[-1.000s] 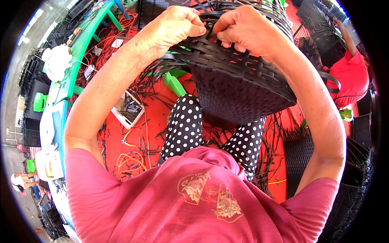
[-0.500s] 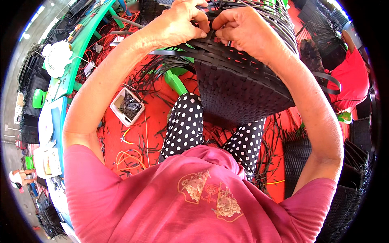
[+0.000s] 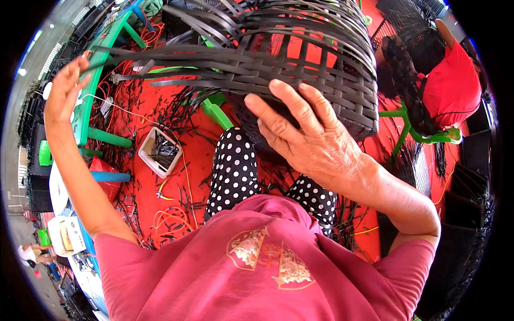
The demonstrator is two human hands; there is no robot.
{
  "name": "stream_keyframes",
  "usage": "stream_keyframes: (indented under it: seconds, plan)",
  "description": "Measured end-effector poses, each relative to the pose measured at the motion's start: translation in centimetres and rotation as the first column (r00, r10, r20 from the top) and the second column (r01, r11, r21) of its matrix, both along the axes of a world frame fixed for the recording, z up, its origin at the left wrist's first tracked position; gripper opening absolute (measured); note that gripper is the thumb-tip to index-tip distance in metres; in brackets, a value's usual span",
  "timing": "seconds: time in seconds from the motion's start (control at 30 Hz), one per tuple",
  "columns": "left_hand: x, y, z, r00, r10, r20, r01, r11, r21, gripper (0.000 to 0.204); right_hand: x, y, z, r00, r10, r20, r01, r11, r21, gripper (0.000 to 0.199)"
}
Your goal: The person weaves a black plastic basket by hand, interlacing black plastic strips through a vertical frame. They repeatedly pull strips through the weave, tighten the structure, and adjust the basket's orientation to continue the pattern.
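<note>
A half-woven basket (image 3: 257, 80) of flat black plastic strips stands tilted above my knees, its upper weave open and lattice-like. Loose strips (image 3: 176, 56) run from it toward the left. Far out on that side, my left hand (image 3: 67, 93) is closed with bent fingers at the tip of one black strip; the exact grip is small and partly hidden. My right hand (image 3: 316, 136) lies spread over the basket's near upper edge, fingers apart, holding nothing. Its palm hides part of the woven side.
A white bin (image 3: 160, 152) of black offcuts sits on the red floor (image 3: 184, 128), near yellow-handled pliers (image 3: 163, 190) and an orange cord. Left stands a green table (image 3: 96, 75). Right, a person in red (image 3: 455, 91) is beside a green stool (image 3: 399, 120).
Both hands were together at the weave's top. The left has swung far left and down, while the right has come down and opened flat over the basket, which has turned.
</note>
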State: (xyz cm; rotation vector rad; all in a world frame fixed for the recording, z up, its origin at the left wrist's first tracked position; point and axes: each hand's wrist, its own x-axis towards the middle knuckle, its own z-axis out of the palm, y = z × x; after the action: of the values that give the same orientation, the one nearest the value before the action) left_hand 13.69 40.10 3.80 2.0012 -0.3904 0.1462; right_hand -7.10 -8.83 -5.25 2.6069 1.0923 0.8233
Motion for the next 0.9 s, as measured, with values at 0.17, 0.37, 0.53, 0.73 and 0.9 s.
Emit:
stream_keyframes:
  seconds: [0.17,0.37,0.53,0.73,0.9]
  plan:
    - [0.1,12.2,-6.6,0.803,0.596,-0.031,-0.595,0.803,0.012,0.036,-0.6,-0.7,-0.5,0.993,0.107,-0.040,-0.101,0.986,0.134,0.032]
    - [-7.5,-4.4,-1.4,0.690,0.482,0.540,-0.478,0.864,-0.160,0.021,-1.3,-4.6,3.4,0.981,0.128,0.144,-0.190,0.757,0.625,0.018]
    - [-10.9,-26.1,0.4,0.645,-0.327,0.691,0.225,0.945,0.237,0.010,1.4,-8.0,5.1,0.983,-0.145,-0.113,0.181,0.653,0.735,0.008]
    - [-8.8,-36.4,-1.8,0.456,-0.661,0.596,0.353,0.749,0.561,0.014,2.9,-7.6,6.9,0.932,-0.347,-0.103,0.361,0.902,0.236,0.009]
    - [-7.5,-38.0,-2.9,0.423,-0.677,0.602,0.248,0.725,0.642,0.014,4.5,-8.6,7.5,0.953,-0.265,-0.147,0.282,0.953,0.114,0.011]
